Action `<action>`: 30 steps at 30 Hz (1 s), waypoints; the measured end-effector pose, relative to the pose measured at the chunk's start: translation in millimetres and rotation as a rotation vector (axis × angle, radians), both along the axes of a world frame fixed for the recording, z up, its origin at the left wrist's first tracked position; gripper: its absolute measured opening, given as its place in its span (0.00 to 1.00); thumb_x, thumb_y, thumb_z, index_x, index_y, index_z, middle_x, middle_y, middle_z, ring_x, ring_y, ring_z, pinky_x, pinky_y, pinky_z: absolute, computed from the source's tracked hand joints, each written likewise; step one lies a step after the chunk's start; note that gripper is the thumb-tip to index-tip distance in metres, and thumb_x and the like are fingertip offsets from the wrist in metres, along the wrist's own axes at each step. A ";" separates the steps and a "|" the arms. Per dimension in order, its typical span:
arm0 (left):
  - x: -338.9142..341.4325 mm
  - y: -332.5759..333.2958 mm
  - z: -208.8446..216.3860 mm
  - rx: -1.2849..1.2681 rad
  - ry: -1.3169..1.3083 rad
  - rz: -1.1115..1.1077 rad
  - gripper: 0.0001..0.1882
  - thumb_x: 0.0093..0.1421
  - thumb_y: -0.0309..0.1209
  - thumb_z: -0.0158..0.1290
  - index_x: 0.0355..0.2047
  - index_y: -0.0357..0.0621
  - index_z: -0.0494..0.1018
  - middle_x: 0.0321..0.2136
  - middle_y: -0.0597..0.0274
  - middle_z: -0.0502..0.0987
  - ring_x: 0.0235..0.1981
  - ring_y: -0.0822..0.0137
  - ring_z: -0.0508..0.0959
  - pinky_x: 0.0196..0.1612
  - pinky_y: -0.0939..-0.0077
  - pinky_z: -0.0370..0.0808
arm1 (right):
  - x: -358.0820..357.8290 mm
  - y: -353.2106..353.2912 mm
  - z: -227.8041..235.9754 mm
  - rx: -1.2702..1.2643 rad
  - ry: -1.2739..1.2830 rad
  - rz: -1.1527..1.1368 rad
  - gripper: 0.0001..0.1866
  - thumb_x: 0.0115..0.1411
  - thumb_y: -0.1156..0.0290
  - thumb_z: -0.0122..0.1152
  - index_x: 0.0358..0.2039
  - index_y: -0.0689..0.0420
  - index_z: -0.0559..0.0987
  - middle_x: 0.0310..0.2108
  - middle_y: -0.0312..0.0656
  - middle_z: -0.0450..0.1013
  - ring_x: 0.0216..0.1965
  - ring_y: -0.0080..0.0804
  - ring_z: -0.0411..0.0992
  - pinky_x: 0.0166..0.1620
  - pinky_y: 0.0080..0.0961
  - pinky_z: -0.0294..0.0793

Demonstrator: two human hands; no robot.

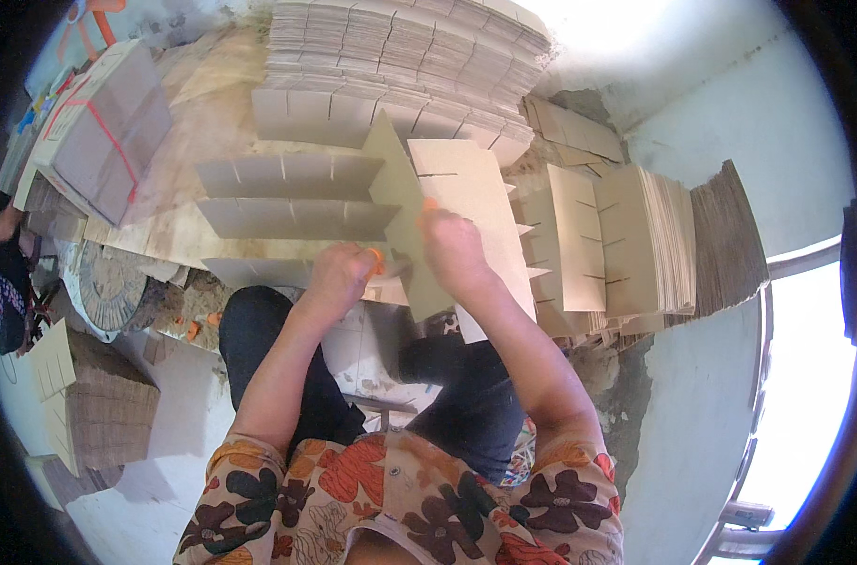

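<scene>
My right hand (455, 250) is closed on an upright cardboard partition sheet (397, 193), with an orange finger cover at its tip. My left hand (339, 280), also with orange on a fingertip, is closed at the end of the nearest slotted cardboard strip (259, 271). Two more slotted strips, a middle one (296, 218) and a farther one (282, 176), stand on edge and meet the upright sheet on its left side. Another cardboard sheet (466, 184) leans to the right of it, with strip points sticking out past its right edge. My fingers hide where the nearest strip meets the sheet.
A tall pile of slotted cardboard (372, 47) stands at the back of the wooden table (202, 104). More upright sheets (645, 240) are packed at right. A carton with red strapping (104, 132) sits at left. Below left is another cardboard stack (108, 400).
</scene>
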State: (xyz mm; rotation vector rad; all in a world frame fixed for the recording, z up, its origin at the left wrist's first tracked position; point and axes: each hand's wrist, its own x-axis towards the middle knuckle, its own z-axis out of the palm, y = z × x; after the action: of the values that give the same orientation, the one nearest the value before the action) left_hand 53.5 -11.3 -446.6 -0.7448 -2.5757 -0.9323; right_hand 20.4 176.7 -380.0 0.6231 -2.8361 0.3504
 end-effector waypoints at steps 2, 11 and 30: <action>0.1 -2.6 1.6 0.004 0.014 0.008 0.06 0.48 0.30 0.59 0.24 0.43 0.74 0.17 0.54 0.72 0.23 0.53 0.74 0.26 0.59 0.70 | 4.0 -5.1 9.5 0.077 -0.103 -0.002 0.11 0.41 0.85 0.56 0.29 0.65 0.72 0.26 0.52 0.72 0.29 0.48 0.75 0.29 0.36 0.75; 1.2 -1.9 -0.6 0.041 0.070 0.003 0.07 0.46 0.29 0.60 0.25 0.42 0.75 0.18 0.55 0.72 0.23 0.53 0.74 0.26 0.60 0.70 | 25.1 -3.3 -3.6 0.117 -0.153 0.093 0.06 0.48 0.77 0.54 0.29 0.63 0.71 0.27 0.51 0.70 0.28 0.50 0.73 0.33 0.42 0.74; 5.1 2.9 12.9 0.045 0.119 -0.006 0.14 0.44 0.36 0.63 0.26 0.42 0.73 0.17 0.60 0.73 0.23 0.59 0.73 0.32 0.67 0.68 | 11.4 136.3 -5.5 -0.414 -0.305 -0.558 0.23 0.46 0.55 0.69 0.35 0.60 0.77 0.27 0.44 0.76 0.30 0.34 0.75 0.33 0.32 0.74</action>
State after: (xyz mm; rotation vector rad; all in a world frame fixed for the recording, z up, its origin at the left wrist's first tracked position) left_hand 58.6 -8.4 -433.7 -0.7723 -2.4434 -0.9157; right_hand 31.7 313.0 -385.5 -0.3251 -2.9096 0.9469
